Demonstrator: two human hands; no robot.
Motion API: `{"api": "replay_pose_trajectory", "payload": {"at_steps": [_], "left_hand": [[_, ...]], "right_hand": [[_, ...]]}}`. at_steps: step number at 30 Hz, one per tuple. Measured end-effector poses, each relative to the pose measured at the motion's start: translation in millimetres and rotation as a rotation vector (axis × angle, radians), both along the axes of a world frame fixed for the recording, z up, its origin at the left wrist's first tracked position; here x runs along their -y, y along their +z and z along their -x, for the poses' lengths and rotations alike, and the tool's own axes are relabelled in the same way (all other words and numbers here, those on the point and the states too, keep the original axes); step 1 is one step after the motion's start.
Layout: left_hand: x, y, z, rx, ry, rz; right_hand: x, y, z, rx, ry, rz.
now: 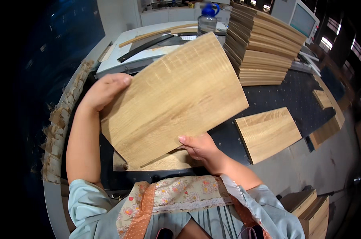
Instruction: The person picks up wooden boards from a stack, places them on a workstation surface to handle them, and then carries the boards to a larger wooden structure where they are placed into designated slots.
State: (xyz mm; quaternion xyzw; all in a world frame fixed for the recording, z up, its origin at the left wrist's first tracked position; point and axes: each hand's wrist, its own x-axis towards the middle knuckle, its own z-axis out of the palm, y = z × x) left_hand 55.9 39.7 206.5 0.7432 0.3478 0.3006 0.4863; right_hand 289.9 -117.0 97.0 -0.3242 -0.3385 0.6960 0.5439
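At the top centre of the frame stands a clear plastic bottle with a blue cap [207, 16]; what it holds I cannot tell; just right of it rises a tall stack of light wooden boards [263, 47]. The large rectangular light-oak board [172, 99] fills the middle of the frame, tilted and lifted above the dark perforated table [296, 93]; the left hand [104, 91] closes over its upper left edge, thumb on the face; the right hand [200, 146] grips its lower edge from beneath, fingers curled shut on it; another wooden panel [168, 161] lies under it, and a smaller oak board [267, 133] rests at right.
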Motion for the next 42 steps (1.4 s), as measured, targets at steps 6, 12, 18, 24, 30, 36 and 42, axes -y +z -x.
{"api": "replay_pose_trajectory", "payload": {"at_steps": [6,12,18,24,30,36,42], "left_hand": [[-10,12,22,0.019,0.180,0.032],[-19,2,66,0.164,0.112,0.151],[-20,0,50,0.215,0.082,0.139],[-14,6,43,0.260,-0.011,0.149],[-18,5,36,0.312,-0.096,0.204],[-15,8,27,0.187,0.077,0.095],[-11,12,23,0.110,0.180,0.013]], "right_hand": [[-8,-4,1,-0.044,-0.155,-0.103],[-25,-33,-6,-0.074,-0.192,-0.085],[-31,-39,-17,-0.300,-0.134,-0.202],[-41,-53,-35,-0.343,-0.071,-0.231],[-47,-61,-44,-0.393,-0.022,-0.259],[-46,-60,-45,-0.457,-0.009,-0.218],[-40,-49,-37,-0.475,-0.034,-0.189]]}}
